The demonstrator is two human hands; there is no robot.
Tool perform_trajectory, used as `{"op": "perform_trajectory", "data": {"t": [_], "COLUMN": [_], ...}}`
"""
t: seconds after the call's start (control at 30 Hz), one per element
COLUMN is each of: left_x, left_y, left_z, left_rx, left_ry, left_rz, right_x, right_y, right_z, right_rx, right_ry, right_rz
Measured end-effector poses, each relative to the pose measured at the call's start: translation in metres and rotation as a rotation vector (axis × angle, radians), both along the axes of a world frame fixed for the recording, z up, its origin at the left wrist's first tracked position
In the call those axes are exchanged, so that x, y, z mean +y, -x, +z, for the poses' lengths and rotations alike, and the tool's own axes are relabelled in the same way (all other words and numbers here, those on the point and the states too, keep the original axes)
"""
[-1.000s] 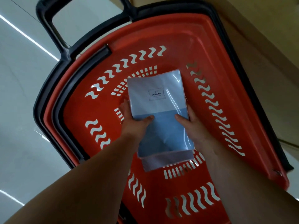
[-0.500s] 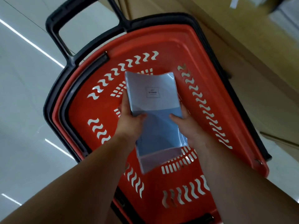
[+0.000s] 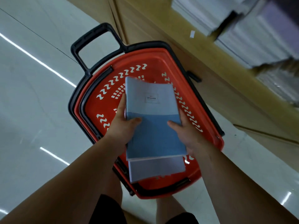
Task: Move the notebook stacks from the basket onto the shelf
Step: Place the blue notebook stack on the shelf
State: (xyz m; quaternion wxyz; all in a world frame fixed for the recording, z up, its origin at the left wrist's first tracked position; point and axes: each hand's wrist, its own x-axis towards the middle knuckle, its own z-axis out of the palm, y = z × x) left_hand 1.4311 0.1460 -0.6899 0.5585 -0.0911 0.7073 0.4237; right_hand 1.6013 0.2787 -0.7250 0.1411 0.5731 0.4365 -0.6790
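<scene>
Fingers (image 3: 122, 102) wrapped round, thumbs on top: left hand (image 3: 120, 125) at nine, right hand (image 3: 186, 133) at three, we clamp the notebook stack (image 3: 153, 130) above the basket (image 3: 145, 58).

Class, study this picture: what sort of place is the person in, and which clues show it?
Probably a shop, perhaps stationery: a red shopping basket on a glossy floor, beside a wooden shelf holding white paper stacks.

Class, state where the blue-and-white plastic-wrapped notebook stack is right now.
Head view, centre: the blue-and-white notebook stack is held between left hand and right hand, over the red plastic basket.
</scene>
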Motion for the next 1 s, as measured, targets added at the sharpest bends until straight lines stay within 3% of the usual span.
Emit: {"op": "perform_trajectory", "data": {"t": [0.4,0.63,0.83,1.0], "left_x": [-0.032,-0.02,0.004,0.043], "left_y": [-0.036,-0.027,-0.017,-0.029], "left_z": [0.239,0.373,0.441,0.469], "left_rx": [0.01,0.014,-0.039,-0.065], "left_ry": [-0.373,-0.552,-0.727,-0.729], "left_rz": [0.07,-0.125,-0.314,-0.467], "right_x": [-0.017,-0.035,-0.051,-0.05], "right_y": [-0.038,-0.054,-0.064,-0.086], "right_z": [0.269,0.419,0.495,0.52], "right_rx": [0.129,0.221,0.295,0.321], "right_ry": [-0.171,-0.258,-0.395,-0.464], "right_rz": [-0.062,-0.249,-0.42,-0.563]}}
